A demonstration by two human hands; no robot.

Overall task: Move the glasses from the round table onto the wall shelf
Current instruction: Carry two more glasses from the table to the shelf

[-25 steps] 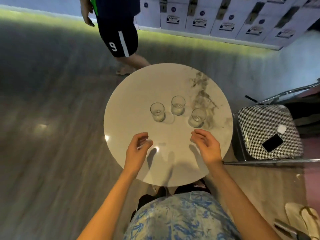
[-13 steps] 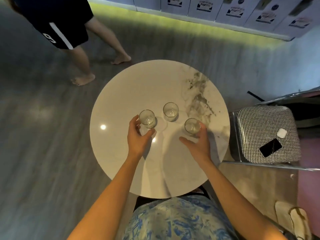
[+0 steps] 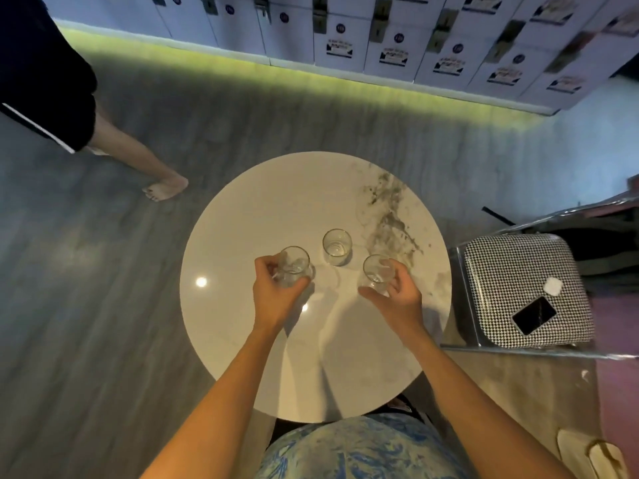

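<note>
Both hands are out over the round bench (image 3: 242, 340), each wrapped around a glass. Her left hand (image 3: 276, 295) curls its fingers about the left glass (image 3: 293, 267), thumb on the near side, and the right hand (image 3: 397, 299) cups the right glass (image 3: 377, 273) from the outer side, thumb stretched under it. Whether either glass is off the bench I cannot tell. A third glass (image 3: 336, 246) stands upright and untouched just beyond and between the hands, apart from both. Right of the right hand, off the bench, sits a checked stool (image 3: 501, 271) with a phone (image 3: 533, 315) lying on it. Far to the left of the left hand, a bare foot (image 3: 166, 189) of someone else rests on the grey floor (image 3: 86, 305). Lockers (image 3: 380, 39) line the wall beyond.
</note>
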